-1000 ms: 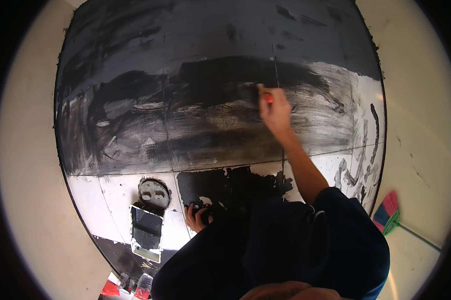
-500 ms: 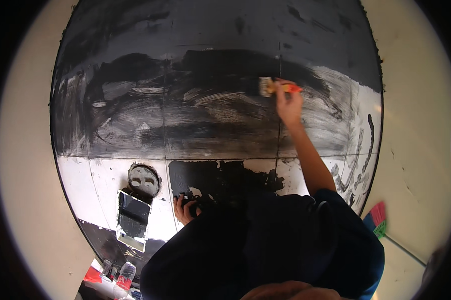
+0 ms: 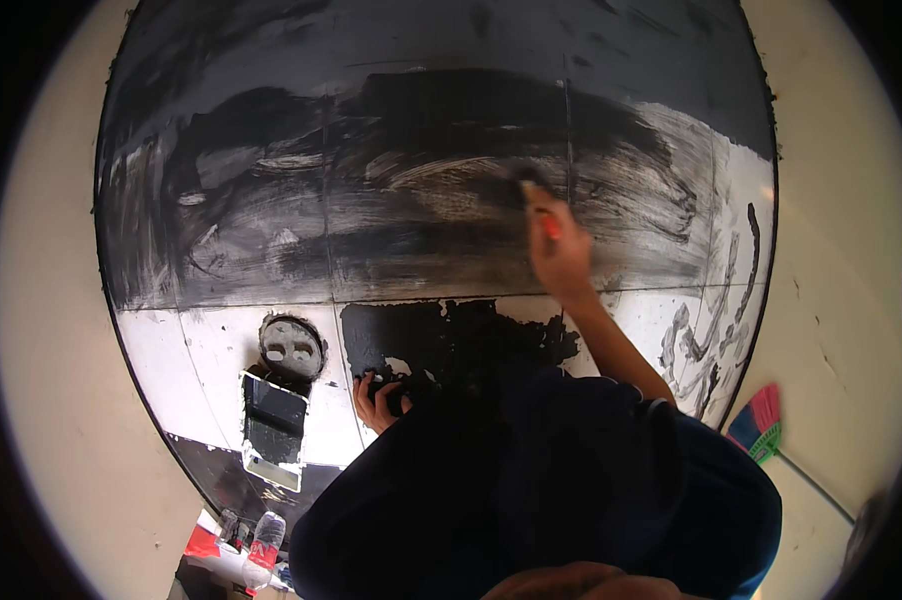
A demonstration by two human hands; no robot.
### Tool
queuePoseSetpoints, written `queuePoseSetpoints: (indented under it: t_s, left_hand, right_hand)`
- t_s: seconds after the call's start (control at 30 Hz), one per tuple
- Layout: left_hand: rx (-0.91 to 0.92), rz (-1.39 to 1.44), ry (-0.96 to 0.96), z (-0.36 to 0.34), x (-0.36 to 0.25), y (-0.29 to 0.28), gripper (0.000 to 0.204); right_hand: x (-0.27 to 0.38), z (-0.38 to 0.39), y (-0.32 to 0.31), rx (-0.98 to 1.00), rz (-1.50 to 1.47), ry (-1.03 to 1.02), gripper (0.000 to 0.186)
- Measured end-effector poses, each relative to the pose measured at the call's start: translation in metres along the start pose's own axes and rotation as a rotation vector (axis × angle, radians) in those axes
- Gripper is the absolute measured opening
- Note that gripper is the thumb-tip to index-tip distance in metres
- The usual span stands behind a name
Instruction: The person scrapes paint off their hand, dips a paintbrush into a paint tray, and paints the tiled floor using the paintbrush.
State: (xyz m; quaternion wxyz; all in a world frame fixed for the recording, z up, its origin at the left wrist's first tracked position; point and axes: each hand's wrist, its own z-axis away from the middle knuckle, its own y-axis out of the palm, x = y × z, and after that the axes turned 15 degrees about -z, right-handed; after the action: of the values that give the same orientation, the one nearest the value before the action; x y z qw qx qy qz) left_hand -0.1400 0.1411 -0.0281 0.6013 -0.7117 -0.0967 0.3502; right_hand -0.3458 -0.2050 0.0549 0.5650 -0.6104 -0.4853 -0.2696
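My right hand [image 3: 563, 252] is closed round a paintbrush [image 3: 531, 190] with a yellow and red handle. The dark bristle end, blurred by motion, rests against the streaky black-painted part of the tiled surface [image 3: 431, 240]. Lower and to the left, my left hand [image 3: 374, 402] has its fingers curled over something black that I cannot make out. It lies by the edge of a ragged dark patch [image 3: 426, 335] on the white tiles. A rectangular paint tray [image 3: 275, 475] with black paint in it stands left of that hand.
A round grey piece with two holes [image 3: 292, 347] adjoins the tray. Plastic bottles [image 3: 264, 545] stand at the lower left. A broom [image 3: 761, 425] with pink and blue bristles lies at the right, beyond the surface's dark edge. Beige areas flank both sides.
My right hand has moved the brush left and down, turning its bristles from leftward to pointing away from me. My left hand keeps its place beside the dark patch. The view has shifted slightly.
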Motion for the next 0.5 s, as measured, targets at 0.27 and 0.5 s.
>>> queuePoseSetpoints:
  t_s: [0.27, 0.5]
  left_hand:
    - [0.014, 0.007, 0.022, 0.000, -0.002, -0.006, 0.023]
    - [0.010, 0.039, -0.013, -0.004, -0.002, -0.006, 0.023]
  right_hand:
    - [0.049, -0.023, 0.160, 0.347, -0.722, -0.129, 0.020]
    - [-0.051, 0.002, -0.044, -0.201, -0.503, 0.282, 0.016]
